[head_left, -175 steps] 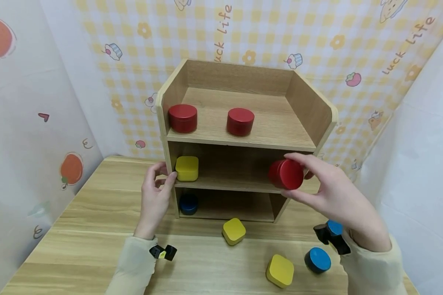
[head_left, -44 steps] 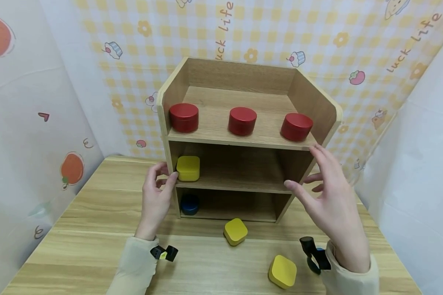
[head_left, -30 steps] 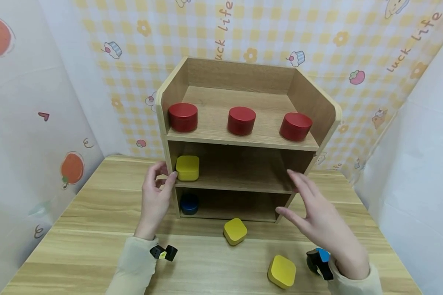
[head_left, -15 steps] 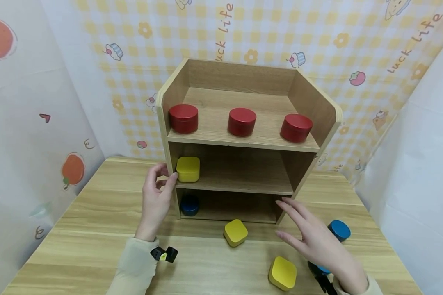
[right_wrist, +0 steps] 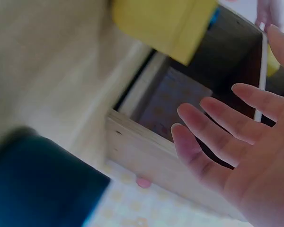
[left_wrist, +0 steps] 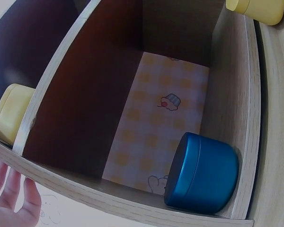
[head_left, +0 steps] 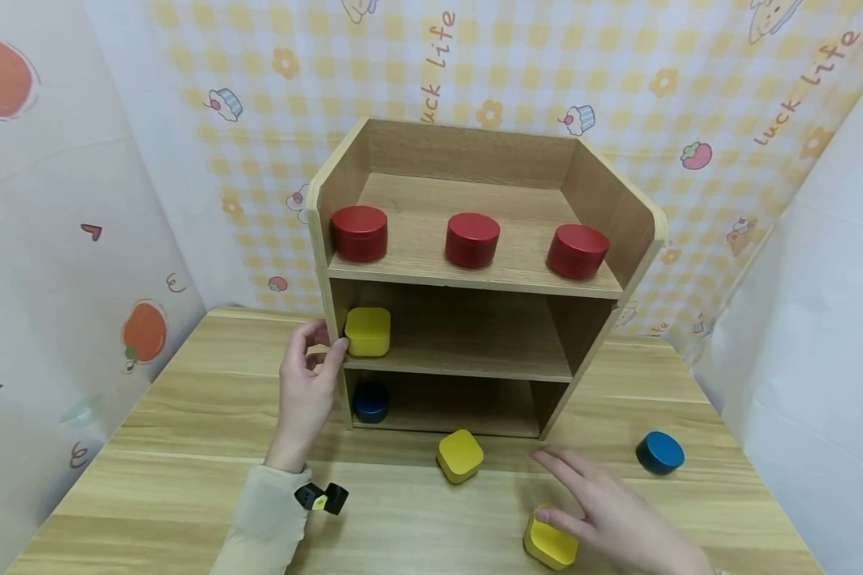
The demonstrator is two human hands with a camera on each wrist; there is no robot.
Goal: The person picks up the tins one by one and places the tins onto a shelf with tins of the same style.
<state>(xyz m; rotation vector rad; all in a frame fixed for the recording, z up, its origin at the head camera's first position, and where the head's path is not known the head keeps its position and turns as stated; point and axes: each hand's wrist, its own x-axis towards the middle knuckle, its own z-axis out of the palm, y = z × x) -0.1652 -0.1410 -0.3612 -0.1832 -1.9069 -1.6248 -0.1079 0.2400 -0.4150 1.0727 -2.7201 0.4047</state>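
A small wooden shelf [head_left: 467, 279] stands on the table. My left hand [head_left: 308, 399] holds its left side panel, the thumb at the front edge beside a yellow square tin [head_left: 367, 332] on the middle level. Three round red tins, left [head_left: 359, 234], middle [head_left: 472, 239] and right [head_left: 578, 251], line the top level. On the bottom level sits a round blue tin [left_wrist: 203, 172], at the left end. My right hand [head_left: 611, 511], fingers extended and holding nothing, reaches over a yellow square tin [head_left: 555, 547] on the table, partly covering it.
Another yellow square tin [head_left: 460, 456] lies before the shelf on the wooden table [head_left: 187, 447]. A blue round tin [head_left: 660, 453] is on the table at the right. A checked cloth [head_left: 259, 160] hangs behind, with white cloths at both sides.
The third red tin, earlier in my right hand, now stands on the top level at the right. My right hand has let go and come down to the front yellow tin. The left hand stays put.
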